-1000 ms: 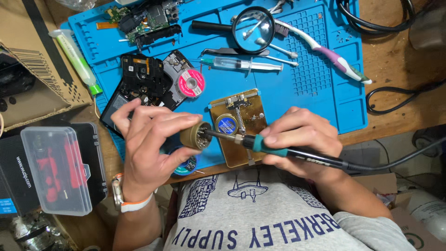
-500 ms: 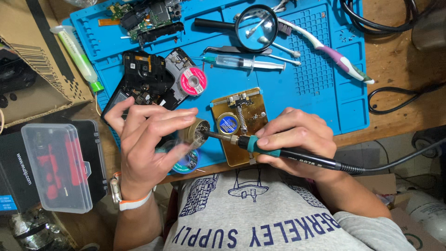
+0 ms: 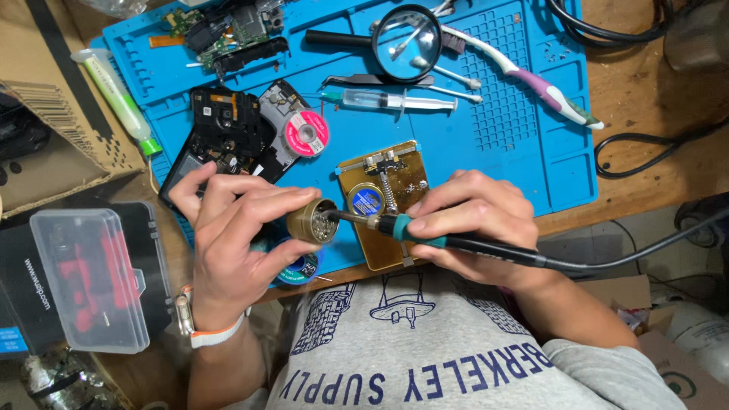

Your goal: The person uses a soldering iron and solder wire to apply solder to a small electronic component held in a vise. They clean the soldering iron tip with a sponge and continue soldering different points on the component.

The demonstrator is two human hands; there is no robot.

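**Tip-cleaner tin: iron tip in the wire wool**

Tip-cleaner tin (image 3: 314, 222), round and brass-coloured, sits pinched in our left hand (image 3: 231, 247), thumb under, fingers (image 3: 254, 203) curled over the rim, mouth turned toward the right hand. Soldering iron (image 3: 425, 234) is held pen-style in our right hand (image 3: 474, 224), fingers closed around the teal grip, its metal tip poking into the tin's wool just off the left fingertips.

To do this well, in our judgement: keep the tin braced, twist the tip lightly rather than stab, and keep left fingertips behind the rim, away from hot metal. Watch that the cord trailing right of the hand does not drag.

Just beyond the knuckles: brass board holder (image 3: 383, 199) on the blue mat (image 3: 516, 152). Pink solder-wick spool (image 3: 306, 134) further past the left fingers. Clear plastic case (image 3: 91, 277) outside the left wrist.
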